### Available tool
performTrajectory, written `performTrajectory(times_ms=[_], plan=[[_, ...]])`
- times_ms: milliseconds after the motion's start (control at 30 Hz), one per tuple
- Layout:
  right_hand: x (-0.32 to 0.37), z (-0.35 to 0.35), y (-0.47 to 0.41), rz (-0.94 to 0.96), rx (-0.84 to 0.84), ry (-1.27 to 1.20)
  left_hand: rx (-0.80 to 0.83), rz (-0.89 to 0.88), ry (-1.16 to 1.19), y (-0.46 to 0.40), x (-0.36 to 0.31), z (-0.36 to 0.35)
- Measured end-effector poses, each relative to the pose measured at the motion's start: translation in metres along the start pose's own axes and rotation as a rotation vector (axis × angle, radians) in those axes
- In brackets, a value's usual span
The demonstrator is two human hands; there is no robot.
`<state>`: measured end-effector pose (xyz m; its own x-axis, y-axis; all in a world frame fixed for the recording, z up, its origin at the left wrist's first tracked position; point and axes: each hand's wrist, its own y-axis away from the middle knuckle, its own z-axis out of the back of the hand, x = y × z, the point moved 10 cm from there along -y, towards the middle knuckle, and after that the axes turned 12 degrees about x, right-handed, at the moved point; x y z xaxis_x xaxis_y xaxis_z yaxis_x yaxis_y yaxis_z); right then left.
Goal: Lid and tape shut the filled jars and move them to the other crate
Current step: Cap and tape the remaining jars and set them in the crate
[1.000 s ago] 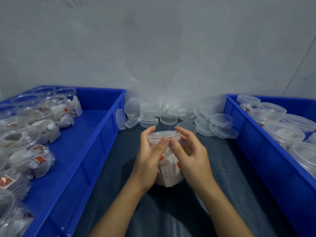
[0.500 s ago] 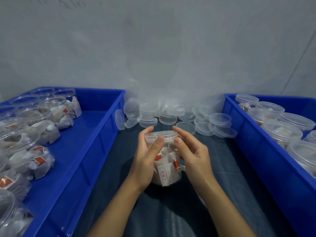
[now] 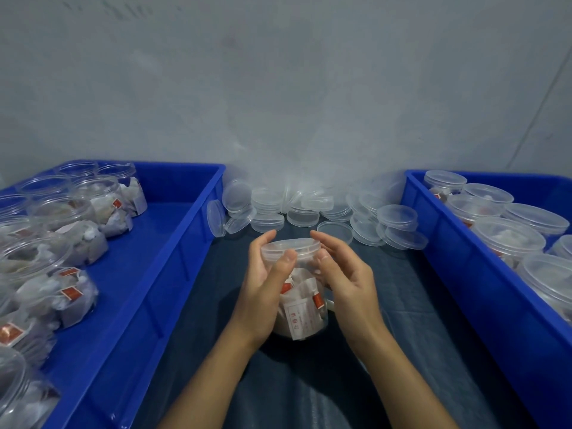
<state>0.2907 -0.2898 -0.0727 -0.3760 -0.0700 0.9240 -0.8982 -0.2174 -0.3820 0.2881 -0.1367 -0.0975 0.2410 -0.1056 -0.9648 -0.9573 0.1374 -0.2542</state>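
Observation:
A clear plastic jar [image 3: 301, 314] filled with white sachets stands on the dark cloth between two blue crates. A clear lid [image 3: 291, 245] sits on its mouth. My left hand [image 3: 263, 283] curls round the jar's left side, thumb on the lid's rim. My right hand [image 3: 346, 280] curls round the right side, thumb against the lid's edge and fingers reaching behind it. The left crate [image 3: 173, 261] holds several open filled jars [image 3: 102, 205]. The right crate [image 3: 458, 274] holds several lidded jars [image 3: 507, 239].
A heap of loose clear lids [image 3: 309, 209] lies against the grey wall behind the jar. One lid [image 3: 335, 232] lies flat just behind my right fingers. The inner half of the left crate's floor is bare blue plastic.
Both hands have stayed on the jar and lid, and my thumbs have shifted a little along the rim. The jar stands at the same spot.

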Motion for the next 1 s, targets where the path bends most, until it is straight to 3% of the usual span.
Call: performTrajectory(times_ms=[633,833,1000], plan=[[0.007,0.001,0.001,0.042,-0.009,0.048,0.023,-0.067,-0.053,0.002,-0.005,-0.001],[0.011,0.000,-0.006,-0.099,0.114,0.188,0.018,-0.102,-0.059,0.000,0.000,0.004],[0.035,0.000,-0.020,-0.227,0.224,0.529,0.081,-0.129,-0.190,-0.001,-0.011,-0.010]])
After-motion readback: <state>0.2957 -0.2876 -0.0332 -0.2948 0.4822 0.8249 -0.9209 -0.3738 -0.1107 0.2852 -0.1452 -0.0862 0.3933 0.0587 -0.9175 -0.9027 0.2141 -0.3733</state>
